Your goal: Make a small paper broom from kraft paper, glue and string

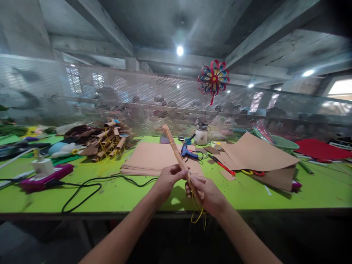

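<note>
A long, thin brown roll that looks like paper point(174, 146) slants up and away from me over the table's front part. My left hand point(172, 178) is closed on its middle, thumb on top. Lower down, my right hand point(205, 190) grips the same roll with curled fingers. Yellow string point(198, 217) hangs in loops from the near end, below my right hand. Behind the roll lies a stack of brown paper sheets point(148, 156), and a blue glue gun point(188, 152) is just to the right of the roll.
The green table point(115, 200) carries a purple power strip point(45, 178) with a black cable point(90, 179). At left is a heap of brown rolls point(110, 141) with yellow string. Scissors point(253, 172), large brown sheets point(255, 152) and a white jar point(201, 135) stand right. A perforated screen point(156, 99) rises behind.
</note>
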Tool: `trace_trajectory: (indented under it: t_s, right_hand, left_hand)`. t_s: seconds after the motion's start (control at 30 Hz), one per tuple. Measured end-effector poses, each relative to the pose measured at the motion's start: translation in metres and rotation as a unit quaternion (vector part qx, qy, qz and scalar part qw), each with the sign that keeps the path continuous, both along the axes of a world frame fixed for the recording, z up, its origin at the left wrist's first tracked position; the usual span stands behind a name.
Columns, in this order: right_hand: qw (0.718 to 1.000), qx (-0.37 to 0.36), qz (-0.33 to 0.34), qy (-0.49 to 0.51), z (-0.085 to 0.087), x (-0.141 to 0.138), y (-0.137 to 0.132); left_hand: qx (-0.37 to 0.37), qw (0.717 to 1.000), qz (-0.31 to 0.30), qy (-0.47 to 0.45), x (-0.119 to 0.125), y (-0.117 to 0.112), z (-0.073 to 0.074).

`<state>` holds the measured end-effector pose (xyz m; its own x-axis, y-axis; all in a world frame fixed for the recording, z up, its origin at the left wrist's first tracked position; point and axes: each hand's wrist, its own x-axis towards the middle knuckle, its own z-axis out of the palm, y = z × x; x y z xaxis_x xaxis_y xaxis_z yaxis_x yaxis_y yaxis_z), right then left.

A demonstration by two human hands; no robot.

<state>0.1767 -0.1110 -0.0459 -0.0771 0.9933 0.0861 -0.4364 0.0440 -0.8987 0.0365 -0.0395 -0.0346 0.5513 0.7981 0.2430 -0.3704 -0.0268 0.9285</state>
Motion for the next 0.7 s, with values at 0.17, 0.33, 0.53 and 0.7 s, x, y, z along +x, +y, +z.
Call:
trace_trajectory:
  t_s: [0.17,0.33,0.53,0.7]
  right_hand:
    - [0.999,-0.016,-0.018,-0.022,0.000,-0.004,0.000]
    - [1.000,-0.026,0.006,0.000,-0.006,-0.007,0.003]
    - [0.999,-0.041,0.022,-0.003,-0.005,-0.011,0.002]
    - [0.995,-0.054,0.087,-0.012,-0.003,-0.007,-0.011]
  left_hand:
    - [-0.024,1.000,-0.007,-0.015,-0.001,-0.002,0.000]
    - [-0.065,0.996,-0.032,-0.051,-0.004,-0.005,0.002]
    - [-0.081,0.995,-0.007,-0.056,-0.005,0.001,0.002]
    - [-0.097,0.993,0.019,-0.056,-0.010,0.006,0.014]
